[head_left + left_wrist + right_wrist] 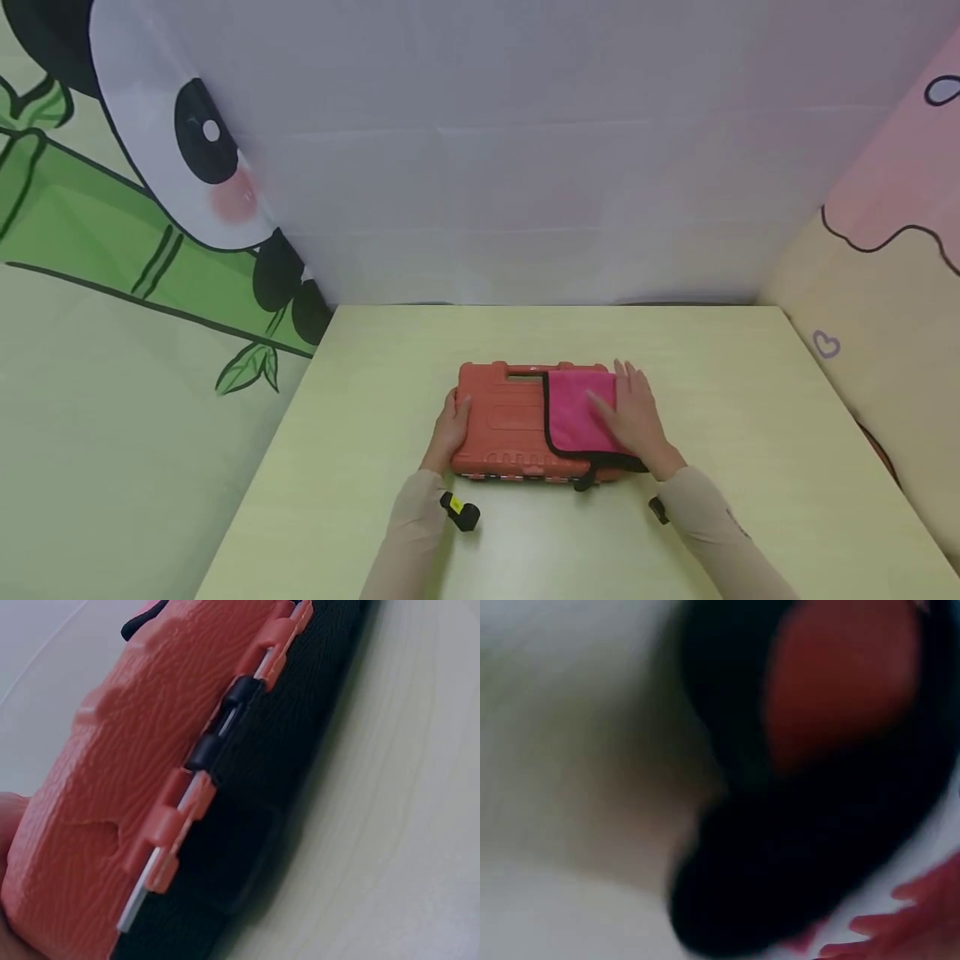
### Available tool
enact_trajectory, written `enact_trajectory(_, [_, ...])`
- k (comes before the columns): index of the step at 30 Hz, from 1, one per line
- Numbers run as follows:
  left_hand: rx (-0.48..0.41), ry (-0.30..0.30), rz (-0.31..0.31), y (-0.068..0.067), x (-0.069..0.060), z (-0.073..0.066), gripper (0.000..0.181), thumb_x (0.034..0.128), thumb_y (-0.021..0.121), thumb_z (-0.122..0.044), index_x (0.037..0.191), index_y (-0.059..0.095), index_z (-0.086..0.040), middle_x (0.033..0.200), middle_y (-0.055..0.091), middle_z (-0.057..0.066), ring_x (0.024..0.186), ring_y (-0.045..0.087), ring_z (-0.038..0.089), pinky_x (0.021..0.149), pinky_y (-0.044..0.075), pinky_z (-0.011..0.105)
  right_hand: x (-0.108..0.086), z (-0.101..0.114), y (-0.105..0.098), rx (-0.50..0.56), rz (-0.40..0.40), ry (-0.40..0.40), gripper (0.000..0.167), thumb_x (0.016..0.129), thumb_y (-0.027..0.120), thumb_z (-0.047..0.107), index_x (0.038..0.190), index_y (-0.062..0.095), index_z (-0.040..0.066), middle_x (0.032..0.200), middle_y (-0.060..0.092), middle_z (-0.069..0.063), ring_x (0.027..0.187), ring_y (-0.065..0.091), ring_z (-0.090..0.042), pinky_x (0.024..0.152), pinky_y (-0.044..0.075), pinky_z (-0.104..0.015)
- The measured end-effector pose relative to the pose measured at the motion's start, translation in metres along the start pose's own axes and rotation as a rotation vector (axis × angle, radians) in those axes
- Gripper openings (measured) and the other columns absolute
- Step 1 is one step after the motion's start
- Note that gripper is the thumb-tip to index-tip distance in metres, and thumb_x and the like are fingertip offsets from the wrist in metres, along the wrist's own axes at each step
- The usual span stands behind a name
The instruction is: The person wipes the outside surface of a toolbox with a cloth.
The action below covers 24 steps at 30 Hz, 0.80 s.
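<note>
An orange-red plastic carrying case (pixel 498 425) lies flat on the table, its handle on the far side and its hinged edge toward me. The left wrist view shows the hinge (pixel 196 784) and a dark lower half. My left hand (pixel 450 433) grips the left end, thumb on top. Over the right part of the case lies a pink fabric piece (pixel 577 412) with black edging and a short black tab. My right hand (pixel 636 417) rests on its right side, fingers straight and thumb spread. Blurred black edging (pixel 780 862) fills much of the right wrist view.
The case sits mid-table on a pale wooden tabletop (pixel 360 375). Behind it rises a light wall panel (pixel 525 183), with printed cartoon side panels at left and right. Small dark cameras (pixel 461 510) are worn at both wrists.
</note>
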<state>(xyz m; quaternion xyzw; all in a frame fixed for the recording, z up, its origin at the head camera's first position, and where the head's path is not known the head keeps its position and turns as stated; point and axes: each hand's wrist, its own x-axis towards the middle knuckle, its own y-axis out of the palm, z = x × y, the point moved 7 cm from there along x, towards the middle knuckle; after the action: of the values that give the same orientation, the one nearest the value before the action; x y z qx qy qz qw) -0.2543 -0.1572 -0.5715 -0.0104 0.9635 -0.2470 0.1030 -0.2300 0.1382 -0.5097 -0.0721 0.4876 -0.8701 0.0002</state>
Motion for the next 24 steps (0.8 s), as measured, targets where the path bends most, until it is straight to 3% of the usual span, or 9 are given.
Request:
enact_trajectory(3, [-0.002, -0.010, 0.009, 0.004, 0.000, -0.001, 0.059, 0.0997, 0.031, -0.038, 0.144, 0.021, -0.001, 0.142, 0.035, 0.026, 0.129, 0.036, 0.041, 0.104, 0.031, 0.054, -0.001, 0.001, 0.031, -0.140, 0.136, 0.008, 0.087, 0.089, 0.044, 0.056, 0.145, 0.014, -0.003, 0.148, 0.007, -0.032, 0.134, 0.006, -0.055, 0.104, 0.015, -0.067])
enact_trajectory(5, [-0.010, -0.016, 0.014, 0.006, 0.000, -0.002, 0.059, 0.0996, 0.032, -0.038, 0.144, 0.021, -0.002, 0.143, 0.034, 0.025, 0.130, 0.034, 0.041, 0.105, 0.030, 0.054, -0.003, 0.001, 0.044, -0.192, 0.177, 0.005, 0.088, 0.088, 0.043, 0.058, 0.146, 0.013, -0.001, 0.149, 0.001, -0.031, 0.133, 0.001, -0.057, 0.104, 0.013, -0.068])
enact_trajectory(10, [-0.026, -0.007, 0.007, 0.010, 0.002, -0.004, 0.059, 0.0992, 0.033, -0.038, 0.144, 0.021, -0.002, 0.143, 0.034, 0.025, 0.132, 0.032, 0.041, 0.106, 0.028, 0.054, -0.003, -0.001, 0.045, -0.208, 0.117, 0.012, 0.084, 0.088, 0.047, 0.052, 0.146, 0.015, 0.000, 0.150, 0.003, -0.030, 0.134, 0.000, -0.055, 0.104, 0.013, -0.068])
enact_trajectory(18, [-0.030, -0.060, -0.018, 0.011, 0.006, 0.006, 0.062, 0.0987, 0.034, -0.040, 0.146, 0.020, -0.003, 0.146, 0.030, 0.023, 0.134, 0.029, 0.039, 0.108, 0.026, 0.053, -0.006, 0.009, 0.048, -0.252, 0.162, 0.022, 0.082, 0.090, 0.040, 0.056, 0.147, 0.013, 0.003, 0.151, 0.001, -0.029, 0.135, -0.002, -0.054, 0.106, 0.011, -0.066])
enact_trajectory(24, [-0.025, -0.051, -0.019, 0.011, 0.006, 0.005, 0.061, 0.0988, 0.033, -0.041, 0.145, 0.022, -0.003, 0.145, 0.032, 0.022, 0.133, 0.031, 0.038, 0.107, 0.027, 0.053, -0.004, 0.018, 0.056, -0.254, 0.154, 0.067, 0.082, 0.090, 0.039, 0.056, 0.147, 0.013, 0.004, 0.151, 0.000, -0.029, 0.135, -0.007, -0.053, 0.106, 0.006, -0.067])
